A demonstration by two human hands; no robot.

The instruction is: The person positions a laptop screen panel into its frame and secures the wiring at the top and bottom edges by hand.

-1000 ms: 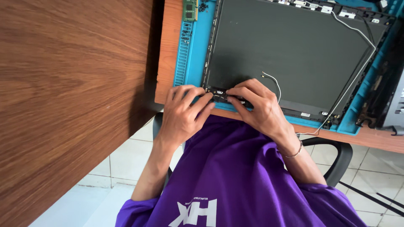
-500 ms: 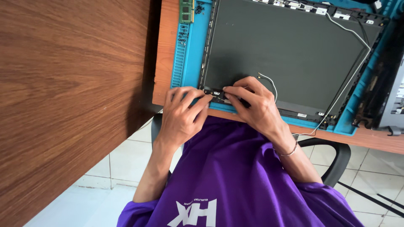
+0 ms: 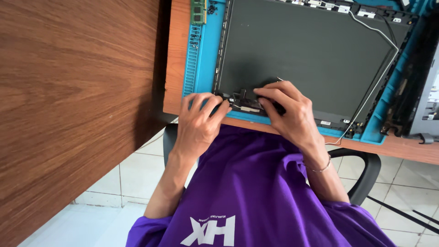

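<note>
Dark metal hinge [image 3: 244,101] sits at the near edge of the laptop lid [image 3: 306,55] on the blue mat [image 3: 208,55], its long axis running along that edge; the left hand [image 3: 199,123] presses flat beside it, the right hand [image 3: 286,110] pinches it from the other side, both grips narrow

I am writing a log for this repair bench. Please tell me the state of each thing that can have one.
Panel: lying flat on the mat, dark back side up.
Hinge part: at the panel's near edge, between both hands' fingertips.
White cable: loose, along the panel's right side.
Left hand: fingertips on the panel edge.
Right hand: fingertips pressing the hinge part.
</note>
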